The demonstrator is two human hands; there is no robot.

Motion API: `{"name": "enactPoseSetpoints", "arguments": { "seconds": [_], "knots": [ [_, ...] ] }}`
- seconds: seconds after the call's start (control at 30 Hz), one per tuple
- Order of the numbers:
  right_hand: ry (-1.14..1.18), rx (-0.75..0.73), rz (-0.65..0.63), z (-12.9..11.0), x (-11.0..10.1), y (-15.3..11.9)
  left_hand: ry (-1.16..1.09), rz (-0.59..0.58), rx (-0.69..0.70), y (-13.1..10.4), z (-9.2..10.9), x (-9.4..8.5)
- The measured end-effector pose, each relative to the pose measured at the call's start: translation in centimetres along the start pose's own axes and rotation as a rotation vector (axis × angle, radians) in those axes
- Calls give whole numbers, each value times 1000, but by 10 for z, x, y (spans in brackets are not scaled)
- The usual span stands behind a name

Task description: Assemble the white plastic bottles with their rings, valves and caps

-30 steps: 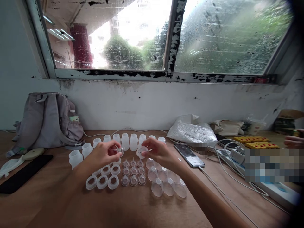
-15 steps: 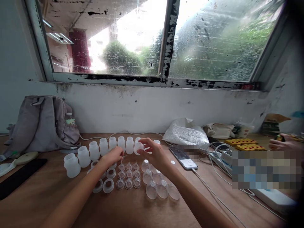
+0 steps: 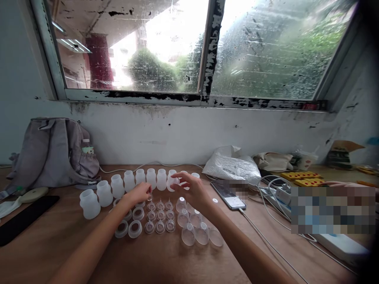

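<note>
My left hand [image 3: 139,195] is closed, its fingertips pinching a small clear bottle nipple [image 3: 150,196] just above the tabletop. Beneath it, several clear nipples [image 3: 160,215] stand in a grid of rows. My right hand [image 3: 191,189] has its thumb and fingers curved around a clear plastic piece [image 3: 173,183], which looks like a cap; its outline blends with the bottles behind. Frosted white bottles [image 3: 129,181] form a curved row at the back. Ring collars [image 3: 135,229] lie by my left forearm, partly hidden by it. Clear dome caps [image 3: 188,234] sit beside my right forearm.
A phone [image 3: 227,195] on a charging cable lies to the right, near a silver bag [image 3: 232,163] and a power strip [image 3: 343,248]. A grey backpack [image 3: 53,154] and a black flat object [image 3: 28,219] are at left. Another person's hand [image 3: 340,184] shows at far right, by yellow blocks [image 3: 309,182].
My left hand has shifted slightly left, and the nipple shows more clearly under its fingertips. My right hand stays nearly in place. The other person's hand has lowered.
</note>
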State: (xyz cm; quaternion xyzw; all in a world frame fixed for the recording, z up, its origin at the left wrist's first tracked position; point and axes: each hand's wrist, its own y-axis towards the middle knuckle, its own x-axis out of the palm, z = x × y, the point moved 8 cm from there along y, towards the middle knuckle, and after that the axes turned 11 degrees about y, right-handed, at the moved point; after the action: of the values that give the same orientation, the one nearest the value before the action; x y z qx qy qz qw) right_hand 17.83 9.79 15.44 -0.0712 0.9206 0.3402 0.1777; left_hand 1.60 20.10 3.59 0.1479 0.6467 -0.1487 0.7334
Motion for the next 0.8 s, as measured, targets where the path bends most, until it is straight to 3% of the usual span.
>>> {"name": "enactPoseSetpoints", "arguments": {
  "seconds": [0.27, 0.4, 0.5, 0.6, 0.67, 0.7, 0.8],
  "knots": [
    [-14, -8, -28, 1, 1, 0, -20, 5, -13, 0, -2, 12],
    [-8, 19, -39, 6, 4, -1, -32, 32, -32, -2, -2, 10],
    [-3, 46, -45, 11, 6, -1, -43, 108, -68, -13, 4, -7],
    [7, 57, -54, 13, 9, -2, -88, 289, -50, -35, 24, -37],
    [4, 55, -62, 12, 10, -2, -204, 573, 114, -61, 46, -68],
    [1, 51, -68, 12, 12, -2, -234, 636, 209, -72, 58, -76],
    [0, 37, -111, 11, 21, -5, -267, 661, 378, -96, 82, -80]
  ]
}}
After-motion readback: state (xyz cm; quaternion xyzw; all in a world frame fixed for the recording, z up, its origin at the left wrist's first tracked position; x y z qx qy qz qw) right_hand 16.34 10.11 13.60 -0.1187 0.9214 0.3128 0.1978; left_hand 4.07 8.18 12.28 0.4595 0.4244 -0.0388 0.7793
